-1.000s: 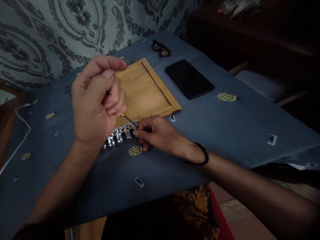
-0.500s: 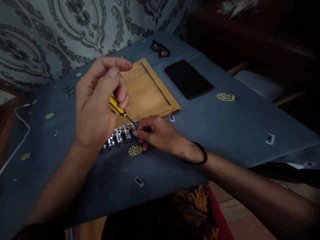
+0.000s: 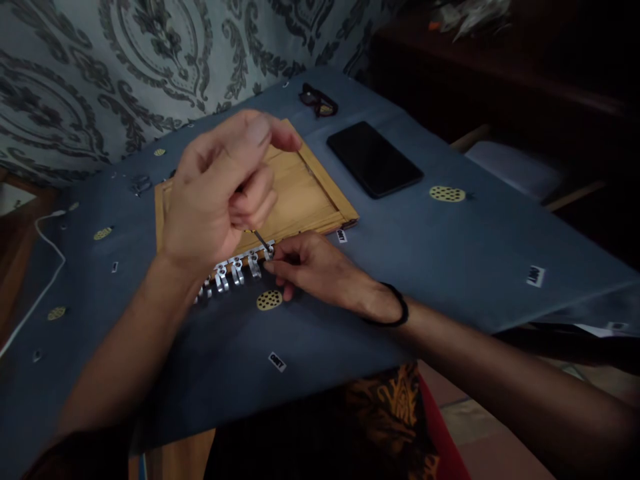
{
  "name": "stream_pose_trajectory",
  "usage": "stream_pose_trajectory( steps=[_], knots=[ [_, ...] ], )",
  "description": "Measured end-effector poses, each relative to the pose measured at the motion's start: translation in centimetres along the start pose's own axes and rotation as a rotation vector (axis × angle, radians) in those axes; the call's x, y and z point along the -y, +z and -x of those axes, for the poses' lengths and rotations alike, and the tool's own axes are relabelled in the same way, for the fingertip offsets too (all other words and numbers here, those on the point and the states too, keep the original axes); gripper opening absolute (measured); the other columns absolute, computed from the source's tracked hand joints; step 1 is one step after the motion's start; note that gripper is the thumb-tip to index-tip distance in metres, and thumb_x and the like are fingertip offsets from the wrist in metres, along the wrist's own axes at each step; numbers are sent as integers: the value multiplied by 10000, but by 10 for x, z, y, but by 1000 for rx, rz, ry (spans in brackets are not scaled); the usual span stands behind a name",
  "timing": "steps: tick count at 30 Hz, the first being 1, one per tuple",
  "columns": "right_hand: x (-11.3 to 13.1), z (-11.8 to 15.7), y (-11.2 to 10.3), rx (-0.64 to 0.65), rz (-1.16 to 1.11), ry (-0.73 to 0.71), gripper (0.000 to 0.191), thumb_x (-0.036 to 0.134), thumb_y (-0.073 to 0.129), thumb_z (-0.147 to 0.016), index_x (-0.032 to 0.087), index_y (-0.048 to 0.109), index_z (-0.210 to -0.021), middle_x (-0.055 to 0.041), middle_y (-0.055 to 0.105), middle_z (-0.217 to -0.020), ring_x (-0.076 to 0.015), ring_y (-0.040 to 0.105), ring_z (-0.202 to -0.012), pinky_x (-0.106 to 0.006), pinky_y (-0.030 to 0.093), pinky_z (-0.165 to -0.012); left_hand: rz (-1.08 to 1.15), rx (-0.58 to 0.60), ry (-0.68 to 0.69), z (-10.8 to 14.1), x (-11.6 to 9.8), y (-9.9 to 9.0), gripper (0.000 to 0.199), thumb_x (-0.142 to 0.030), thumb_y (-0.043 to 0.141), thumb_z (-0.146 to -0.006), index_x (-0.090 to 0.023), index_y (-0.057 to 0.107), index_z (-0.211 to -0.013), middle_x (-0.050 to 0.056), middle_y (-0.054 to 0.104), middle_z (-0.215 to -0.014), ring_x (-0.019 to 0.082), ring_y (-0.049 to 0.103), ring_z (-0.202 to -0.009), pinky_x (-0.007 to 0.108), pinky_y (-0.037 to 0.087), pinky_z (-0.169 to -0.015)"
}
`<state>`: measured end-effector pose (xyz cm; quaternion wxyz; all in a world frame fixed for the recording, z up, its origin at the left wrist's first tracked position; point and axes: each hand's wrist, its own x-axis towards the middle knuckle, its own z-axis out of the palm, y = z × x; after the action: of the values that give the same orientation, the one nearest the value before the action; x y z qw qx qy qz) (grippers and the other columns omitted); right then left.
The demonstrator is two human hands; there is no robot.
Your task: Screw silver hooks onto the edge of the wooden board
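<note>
My left hand (image 3: 225,183) is closed round a screwdriver, whose yellow handle is almost fully hidden behind the fingers. The thin metal shaft (image 3: 261,238) slants down to the right, its tip at the rightmost metal hook. A row of silver hooks (image 3: 237,270) runs along the near edge of a framed wooden board (image 3: 300,190) lying on the table. My right hand (image 3: 320,267) pinches at that rightmost hook with thumb and fingers; what lies between its fingertips is too small to make out.
A black phone (image 3: 375,159) lies right of the board, with dark-framed glasses (image 3: 319,101) behind it. Scissors (image 3: 141,185) rest at the back left. A white cable (image 3: 61,250) crosses the left side of the blue tablecloth (image 3: 480,260). A patterned curtain (image 3: 165,53) hangs behind.
My left hand has turned and shifted right over the board, and the yellow handle has gone out of sight behind it. My right hand stays at the same hook.
</note>
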<state>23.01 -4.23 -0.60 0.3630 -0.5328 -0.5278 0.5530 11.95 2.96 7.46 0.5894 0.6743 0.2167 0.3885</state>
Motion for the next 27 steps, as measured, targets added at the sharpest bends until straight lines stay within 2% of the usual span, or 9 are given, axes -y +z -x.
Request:
stream_pose_trajectory(
  steps=[3,5,8,11,13,16,21,24,27],
  knots=[
    [0,0,0,-6,0,-10,335,125,656,-931,167,584,-607,41,608,-488,-77,605,-442,-189,416,-508,-32,152,-39,-4,-3,-8,263,-346,624,-954,-200,732,-765,-105,142,-439,57,101,-348,219,141,-362],
    [1,0,0,-6,12,-13,342,132,641,-943,168,586,-608,37,609,-486,-80,603,-445,-192,417,-510,-12,173,-12,-4,0,-11,251,-393,690,-927,-198,732,-776,-106,174,-421,56,127,-339,219,150,-355],
    [3,0,0,-7,18,1,344,113,641,-935,169,578,-601,40,604,-496,-83,607,-449,-197,414,-506,46,43,99,0,9,-9,342,-501,777,-888,-185,721,-770,-97,239,-416,63,218,-341,233,198,-351],
    [1,-1,0,-12,22,-4,342,112,648,-931,171,569,-604,49,591,-500,-80,607,-446,-193,404,-491,76,-193,156,6,16,-2,416,-548,723,-938,-179,714,-748,-75,318,-445,67,274,-374,245,234,-376],
    [-1,-2,0,-7,27,-15,337,121,641,-942,169,570,-616,48,597,-518,-75,611,-451,-188,403,-487,84,-272,182,10,17,4,458,-574,671,-968,-177,715,-743,-74,317,-445,65,245,-371,248,205,-375],
    [-3,-3,1,-2,18,-18,334,124,634,-948,165,571,-622,42,610,-546,-73,616,-455,-185,402,-477,94,-293,220,14,10,8,477,-568,621,-999,-169,702,-750,-87,285,-425,61,173,-357,253,150,-369],
    [-2,-2,0,-5,32,-16,344,97,630,-941,162,581,-607,48,591,-494,-63,596,-444,-170,397,-488,51,-320,197,16,-4,7,454,-482,584,-1043,-146,660,-748,-92,309,-423,62,216,-361,245,199,-389],
    [-2,-1,1,-6,21,-19,339,101,646,-931,161,579,-604,51,595,-505,-59,599,-441,-165,390,-477,77,-293,279,16,-3,5,458,-488,580,-1051,-155,668,-747,-99,271,-418,62,186,-341,248,157,-360],
    [-5,-2,1,3,-2,-32,320,97,658,-915,162,581,-612,53,602,-525,-66,610,-442,-170,402,-473,76,-281,268,17,1,6,394,-361,561,-1075,-169,676,-751,-90,284,-426,68,200,-341,251,161,-362]
  ],
)
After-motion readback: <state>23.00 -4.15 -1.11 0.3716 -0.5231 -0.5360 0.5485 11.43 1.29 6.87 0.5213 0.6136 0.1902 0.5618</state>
